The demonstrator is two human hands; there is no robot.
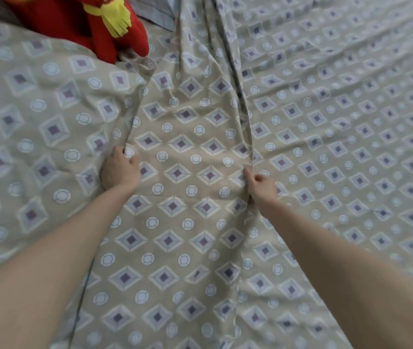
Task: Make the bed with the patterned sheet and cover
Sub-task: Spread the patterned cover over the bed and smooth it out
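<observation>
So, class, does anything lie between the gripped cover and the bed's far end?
The left hand and right hand grip the cover. A red plush toy lies far left, beside its far part, and could obstruct spreading.

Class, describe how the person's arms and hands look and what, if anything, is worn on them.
The left forearm and right forearm are bare as far as the frame shows, with no sleeves. The left hand and right hand wear no gloves, and no watch, bracelet or ring is visible.
</observation>
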